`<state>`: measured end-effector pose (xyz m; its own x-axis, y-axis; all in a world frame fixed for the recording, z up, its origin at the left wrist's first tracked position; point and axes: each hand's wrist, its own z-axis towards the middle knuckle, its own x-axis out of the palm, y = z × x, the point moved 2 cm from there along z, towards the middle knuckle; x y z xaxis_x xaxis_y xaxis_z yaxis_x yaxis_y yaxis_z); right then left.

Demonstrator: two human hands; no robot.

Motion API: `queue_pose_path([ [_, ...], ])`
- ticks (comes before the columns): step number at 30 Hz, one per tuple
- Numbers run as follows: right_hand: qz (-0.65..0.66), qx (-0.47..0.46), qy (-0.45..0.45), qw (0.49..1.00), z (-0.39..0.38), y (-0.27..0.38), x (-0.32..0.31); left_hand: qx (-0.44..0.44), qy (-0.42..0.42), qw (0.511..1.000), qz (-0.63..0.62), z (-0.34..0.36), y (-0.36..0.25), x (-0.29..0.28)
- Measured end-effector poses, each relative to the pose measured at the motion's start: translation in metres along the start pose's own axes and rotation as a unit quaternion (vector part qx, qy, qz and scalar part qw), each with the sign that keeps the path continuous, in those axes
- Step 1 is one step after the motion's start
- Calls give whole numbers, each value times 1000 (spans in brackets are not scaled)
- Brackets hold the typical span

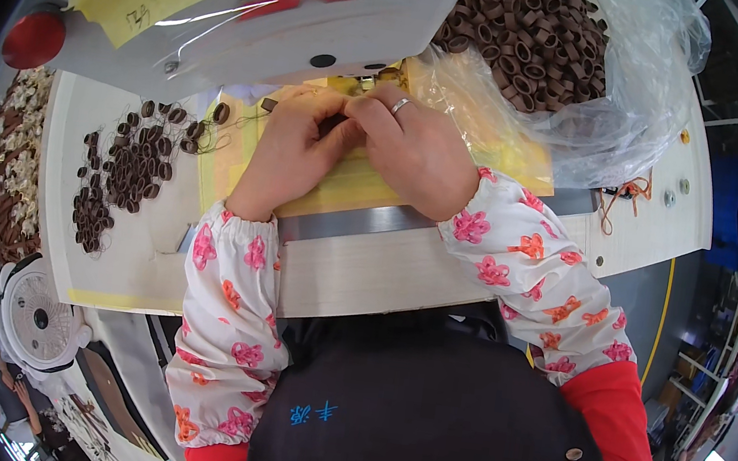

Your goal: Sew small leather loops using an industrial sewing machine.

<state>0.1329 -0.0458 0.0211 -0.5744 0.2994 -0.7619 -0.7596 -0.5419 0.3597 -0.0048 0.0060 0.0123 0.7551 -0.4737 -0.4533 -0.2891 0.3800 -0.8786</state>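
My left hand and my right hand meet under the head of a pale grey sewing machine. Both have their fingers bent and pressed together, fingertips touching or nearly so. Whatever they pinch is hidden by the fingers; only a dark patch shows between them. A ring is on my right hand. Beneath them lies a yellow work surface. Just left of my left hand is a small brown piece. Farther left, many small brown loops with loose threads lie on the table.
A large heap of brown loops sits in a clear plastic bag at the back right. Orange cord lies at the table's right. A white fan stands at the left; beyond it a person's arm shows.
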Motion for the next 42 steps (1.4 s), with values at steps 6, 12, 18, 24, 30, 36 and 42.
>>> queue_pose_path([
  [6, 216, 120, 6, 969, -1, -15, 1, -31, 17, 998, 57, 3, -9, -4],
  [12, 245, 233, 6, 941, 8, -28, -2, 8, -81, 995, 50, 4, 3, 1],
  [18, 189, 194, -33, 962, 12, -38, 9, -7, -153, 982, 110, 9, 3, 5],
  [24, 127, 167, -73, 975, 12, -42, 6, -81, -162, 976, 124, 14, 2, 8],
  [30, 129, 165, -81, 975, 13, -40, 8, -134, -150, 976, 86, 15, 2, 5],
  [36, 82, 143, -94, 982, 13, -42, 10, -117, -161, 977, 76, 16, 6, 5],
  [42, 80, 147, -86, 982, 14, -41, 11, -113, -147, 974, 128, 16, 5, 3],
])
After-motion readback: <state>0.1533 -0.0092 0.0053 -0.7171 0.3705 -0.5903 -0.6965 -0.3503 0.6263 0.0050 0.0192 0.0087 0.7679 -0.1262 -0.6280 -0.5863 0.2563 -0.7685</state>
